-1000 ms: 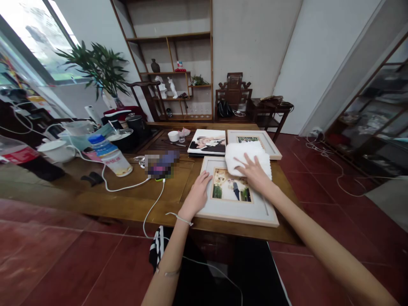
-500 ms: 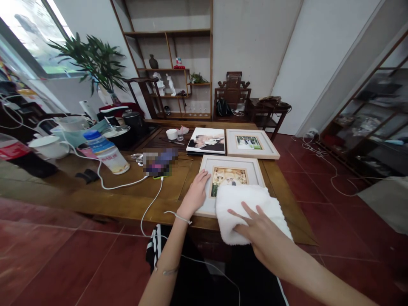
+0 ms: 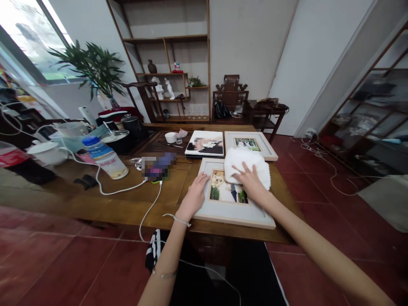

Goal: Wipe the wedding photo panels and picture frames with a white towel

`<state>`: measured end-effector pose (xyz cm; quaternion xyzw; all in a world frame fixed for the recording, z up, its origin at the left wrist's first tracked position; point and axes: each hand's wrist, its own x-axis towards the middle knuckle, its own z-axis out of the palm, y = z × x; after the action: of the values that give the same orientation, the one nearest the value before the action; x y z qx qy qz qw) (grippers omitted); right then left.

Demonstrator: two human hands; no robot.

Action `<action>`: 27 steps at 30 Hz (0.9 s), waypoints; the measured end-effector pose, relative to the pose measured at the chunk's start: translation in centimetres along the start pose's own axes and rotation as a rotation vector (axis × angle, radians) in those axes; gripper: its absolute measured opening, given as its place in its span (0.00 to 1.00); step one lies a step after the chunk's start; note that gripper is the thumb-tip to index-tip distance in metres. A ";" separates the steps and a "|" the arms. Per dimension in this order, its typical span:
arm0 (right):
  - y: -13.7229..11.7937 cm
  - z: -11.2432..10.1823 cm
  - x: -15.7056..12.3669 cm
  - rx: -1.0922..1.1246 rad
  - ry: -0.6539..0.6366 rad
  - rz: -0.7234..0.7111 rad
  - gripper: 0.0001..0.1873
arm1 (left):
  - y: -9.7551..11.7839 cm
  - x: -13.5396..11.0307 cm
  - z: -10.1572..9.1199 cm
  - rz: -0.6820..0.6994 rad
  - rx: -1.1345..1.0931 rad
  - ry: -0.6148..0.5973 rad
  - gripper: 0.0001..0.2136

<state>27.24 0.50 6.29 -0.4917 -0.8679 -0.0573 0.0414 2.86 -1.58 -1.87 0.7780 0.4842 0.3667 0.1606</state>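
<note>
A white-framed photo (image 3: pixel 232 212) lies flat at the near edge of the wooden table (image 3: pixel 159 199). My left hand (image 3: pixel 194 196) rests flat on the frame's left border, fingers stretched out. My right hand (image 3: pixel 251 182) presses a folded white cloth (image 3: pixel 245 163) onto the frame's far right corner, fingers spread on top of the cloth. Beyond it lie a second white-framed photo (image 3: pixel 264 146) and a frameless photo print (image 3: pixel 205 142).
A blurred phone (image 3: pixel 158 165) with a white cable (image 3: pixel 149 210) lies left of the frame. Farther left stand a plastic bottle (image 3: pixel 105 157), cups, a kettle and a potted plant (image 3: pixel 92 68). Shelves and a carved chair stand behind; red tiled floor surrounds the table.
My right hand slid the cloth from the far corner down to the frame's near edge, then back up to the far right corner. The left hand stayed on the left border.
</note>
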 end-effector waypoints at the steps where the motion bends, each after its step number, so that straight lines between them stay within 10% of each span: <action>1: -0.8 -0.2 -0.6 0.006 -0.030 -0.017 0.38 | 0.0 0.0 0.0 -0.003 -0.001 0.002 0.30; 12: -6.5 -3.8 -12.5 0.338 -0.115 -0.241 0.45 | 0.4 -0.1 0.0 -0.023 0.013 0.019 0.27; 19: 0.8 -3.7 -4.1 -0.052 0.223 0.094 0.35 | 0.2 -0.3 0.1 -0.022 0.006 0.026 0.29; 27: 0.3 0.0 -0.5 -0.105 -0.011 0.021 0.38 | 0.4 -0.6 0.2 -0.032 0.009 0.044 0.29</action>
<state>27.72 0.23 6.22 -0.5027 -0.8587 -0.0994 0.0113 3.12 -2.27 -1.98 0.7626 0.5017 0.3789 0.1524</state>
